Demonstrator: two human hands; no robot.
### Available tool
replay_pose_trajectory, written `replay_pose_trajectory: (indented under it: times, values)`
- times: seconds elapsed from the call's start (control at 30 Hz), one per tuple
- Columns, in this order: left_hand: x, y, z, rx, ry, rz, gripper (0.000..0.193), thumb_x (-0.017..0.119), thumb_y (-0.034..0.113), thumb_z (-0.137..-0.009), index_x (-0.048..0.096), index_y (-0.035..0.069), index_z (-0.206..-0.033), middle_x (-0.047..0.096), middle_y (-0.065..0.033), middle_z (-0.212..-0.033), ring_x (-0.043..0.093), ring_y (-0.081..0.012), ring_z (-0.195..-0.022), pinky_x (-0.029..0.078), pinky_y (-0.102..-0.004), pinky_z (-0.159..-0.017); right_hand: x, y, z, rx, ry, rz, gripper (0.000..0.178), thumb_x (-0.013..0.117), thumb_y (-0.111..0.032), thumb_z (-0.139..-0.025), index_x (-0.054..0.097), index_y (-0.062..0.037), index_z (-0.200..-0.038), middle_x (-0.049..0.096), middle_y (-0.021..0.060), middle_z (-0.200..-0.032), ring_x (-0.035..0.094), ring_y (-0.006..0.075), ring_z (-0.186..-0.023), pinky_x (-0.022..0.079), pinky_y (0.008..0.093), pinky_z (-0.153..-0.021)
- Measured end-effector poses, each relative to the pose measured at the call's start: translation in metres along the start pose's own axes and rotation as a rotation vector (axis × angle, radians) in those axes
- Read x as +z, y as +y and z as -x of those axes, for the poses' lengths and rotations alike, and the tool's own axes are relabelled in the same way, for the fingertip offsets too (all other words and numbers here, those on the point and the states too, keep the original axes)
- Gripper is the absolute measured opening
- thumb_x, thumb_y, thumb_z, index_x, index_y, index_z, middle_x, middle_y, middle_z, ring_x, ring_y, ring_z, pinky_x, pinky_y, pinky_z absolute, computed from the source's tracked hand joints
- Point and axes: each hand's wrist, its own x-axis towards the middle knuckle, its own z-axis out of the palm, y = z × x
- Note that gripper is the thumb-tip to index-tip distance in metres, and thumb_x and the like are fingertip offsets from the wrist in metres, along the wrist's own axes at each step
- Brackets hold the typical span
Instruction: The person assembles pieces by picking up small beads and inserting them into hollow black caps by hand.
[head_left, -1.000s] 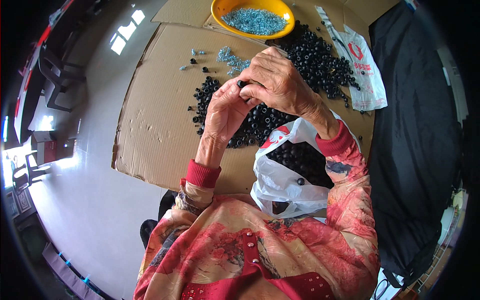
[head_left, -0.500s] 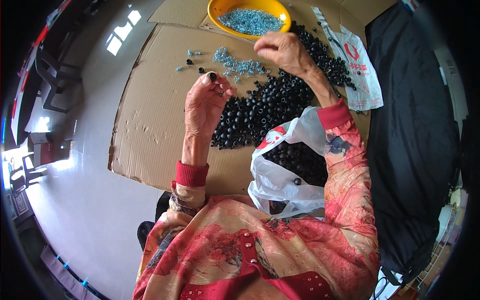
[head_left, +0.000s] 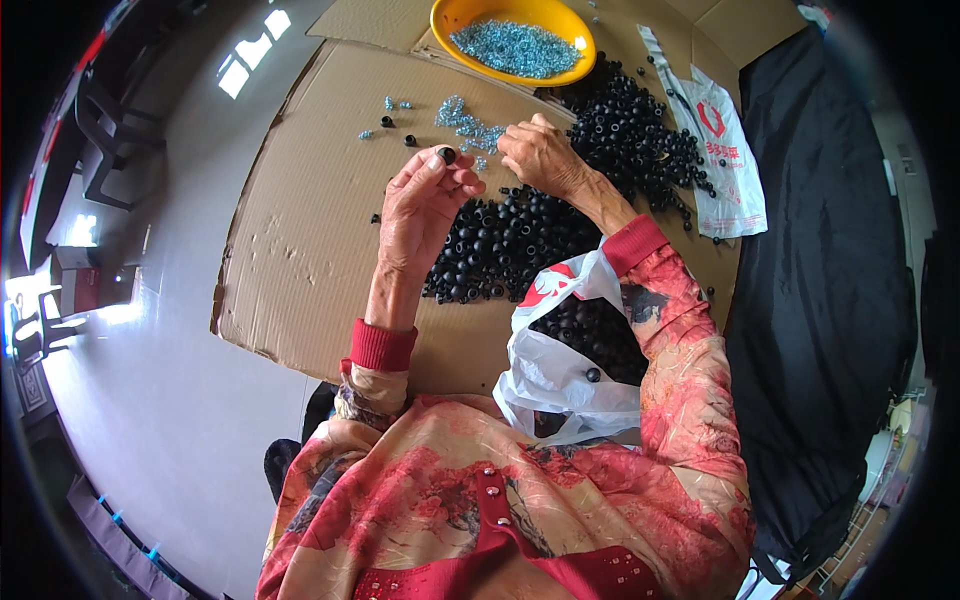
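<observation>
My left hand (head_left: pixel 408 220) is raised over the cardboard, pinching a small hollow black ball-shaped cap (head_left: pixel 446 155) between thumb and forefinger, its opening upward. To the right, my right hand (head_left: pixel 548 160) has its fingers curled together beside a loose scatter of small bluish-silver metal pieces (head_left: pixel 458 118). Its fingertips are partly hidden, so what they hold, if anything, does not show. A large heap of similar black caps (head_left: pixel 505 240) spreads below and right of the hands. At the far side, a yellow bowl (head_left: pixel 440 35) holds many more silver pieces.
Cardboard (head_left: pixel 310 230) covers the work surface. A white plastic bag (head_left: pixel 545 365) with black caps inside stands close to my body, under my right forearm. Another white bag (head_left: pixel 735 190) lies flat at right, next to black cloth (head_left: pixel 810 240). Two loose caps (head_left: pixel 410 141) lie beyond my left hand.
My right hand has come down and left from near the bowl to the scattered silver pieces, closer to my left hand. My left hand keeps hold of the black cap.
</observation>
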Motion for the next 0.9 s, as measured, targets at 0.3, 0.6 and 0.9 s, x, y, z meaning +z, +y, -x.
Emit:
replay_pose_trajectory:
  times: [0.3,0.6,0.9]
  values:
    - [0.001,-0.013,-0.001,-0.042,-0.093,0.17,0.021,0.051,0.016,-0.089,0.053,-0.001,-0.101,0.059,-0.0108,-0.093,0.059,-0.0174,-0.08,0.048,-0.0368,-0.08,-0.014,0.0,0.001,-0.131,0.088,0.053,0.009,0.056,-0.009,-0.076,0.055,-0.0051,-0.068,0.057,0.0073,-0.064,0.057,0.0217,-0.064,0.041,0.0344,-0.066]
    - [0.005,-0.013,0.002,-0.041,-0.059,0.084,0.02,0.051,0.015,-0.089,0.053,-0.001,-0.101,0.058,-0.0092,-0.091,0.059,-0.017,-0.079,0.048,-0.0352,-0.079,-0.1,-0.062,-0.023,-0.087,0.285,-0.397,0.007,0.06,-0.012,-0.078,0.058,-0.0055,-0.078,0.057,0.0048,-0.071,0.056,0.0209,-0.067,0.041,0.0326,-0.067]
    - [0.013,-0.011,0.006,-0.015,-0.057,-0.001,0.017,0.051,0.01,-0.088,0.055,-0.003,-0.099,0.06,-0.0107,-0.09,0.06,-0.0172,-0.078,0.051,-0.0335,-0.077,-0.104,-0.062,-0.027,0.036,0.14,-0.6,0.012,0.063,-0.014,-0.076,0.058,-0.003,-0.074,0.06,0.0055,-0.064,0.059,0.0143,-0.061,0.045,0.0274,-0.06]
